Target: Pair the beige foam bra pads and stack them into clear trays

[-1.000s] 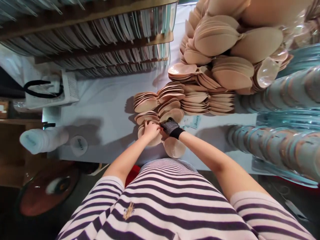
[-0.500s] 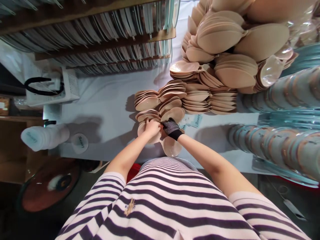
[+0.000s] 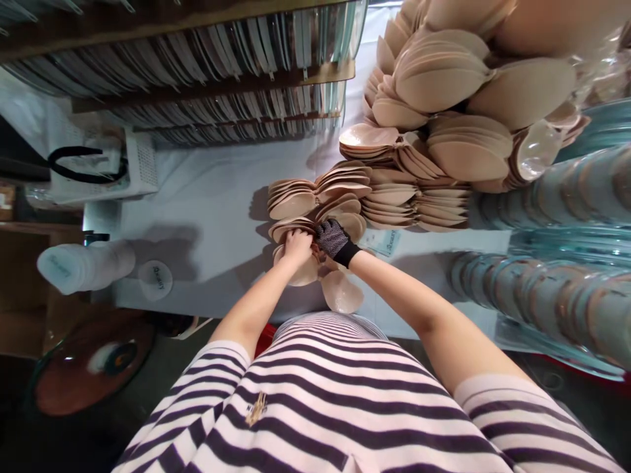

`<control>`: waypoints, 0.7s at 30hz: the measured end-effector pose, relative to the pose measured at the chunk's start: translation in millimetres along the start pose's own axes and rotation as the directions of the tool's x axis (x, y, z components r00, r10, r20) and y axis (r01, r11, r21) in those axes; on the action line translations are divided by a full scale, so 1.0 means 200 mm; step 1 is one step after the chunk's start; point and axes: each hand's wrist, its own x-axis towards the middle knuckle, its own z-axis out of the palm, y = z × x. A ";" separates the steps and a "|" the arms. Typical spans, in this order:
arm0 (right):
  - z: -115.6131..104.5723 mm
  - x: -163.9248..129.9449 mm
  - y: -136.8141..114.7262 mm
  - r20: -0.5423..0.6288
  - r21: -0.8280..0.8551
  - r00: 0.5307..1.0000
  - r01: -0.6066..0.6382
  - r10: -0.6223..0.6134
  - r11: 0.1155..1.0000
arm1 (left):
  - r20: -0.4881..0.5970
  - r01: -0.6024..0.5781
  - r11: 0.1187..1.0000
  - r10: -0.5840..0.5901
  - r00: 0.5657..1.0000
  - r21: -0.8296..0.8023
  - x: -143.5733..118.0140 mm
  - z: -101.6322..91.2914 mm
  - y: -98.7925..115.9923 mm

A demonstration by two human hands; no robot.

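Note:
Beige stick-on bras lie in nested stacks in front of me, each a pair of rounded cups joined at the middle. My bare left hand (image 3: 298, 247) is closed at the middle joint of the nearest bra (image 3: 304, 270), over its left cup. Close beside it, my right hand (image 3: 335, 240), in a black dotted glove, has its fingers curled at the same joint. The fingertips of both hands are partly hidden. Below my right hand, a shiny loose-lying cup (image 3: 342, 292) sits near the table edge. Just beyond my hands stands a bra stack (image 3: 293, 205).
A larger bra pile (image 3: 468, 144) rises at the back right. Long rows of packed round cases (image 3: 532, 282) line the right. Racks of upright discs (image 3: 207, 59) stand at the back left. A white basket (image 3: 140, 164) and a stack of white round pieces (image 3: 86, 268) are on the left.
My right hand has shifted slightly up and left, closer to my left hand. The shiny cup below it has moved a little right and tilted. The view has shifted slightly.

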 end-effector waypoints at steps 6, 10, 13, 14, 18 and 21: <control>0.01 -0.03 0.00 0.048 0.017 0.999 -0.021 0.020 1.000 | -0.007 -0.094 0.995 0.094 0.996 -0.030 -0.01 0.01 -0.02; -0.01 -0.04 0.02 0.059 0.035 0.997 -0.052 0.050 0.998 | -0.050 -0.091 0.992 0.087 0.995 -0.088 -0.01 0.00 -0.04; -0.01 -0.06 0.01 0.059 0.017 0.996 -0.066 0.065 0.998 | -0.044 -0.071 0.986 0.065 0.997 -0.152 -0.01 0.00 -0.06; 0.00 -0.07 0.00 0.059 0.015 0.996 -0.064 0.063 0.998 | -0.036 -0.066 0.984 0.061 0.997 -0.167 -0.01 0.00 -0.07; 0.03 -0.07 -0.03 0.041 -0.003 0.998 -0.055 0.055 0.998 | -0.032 -0.081 0.984 0.077 0.996 -0.158 -0.01 0.00 -0.06; 0.07 -0.06 -0.04 0.033 0.006 0.997 -0.066 0.066 0.998 | -0.044 -0.105 0.987 0.101 0.994 -0.119 -0.01 0.00 -0.03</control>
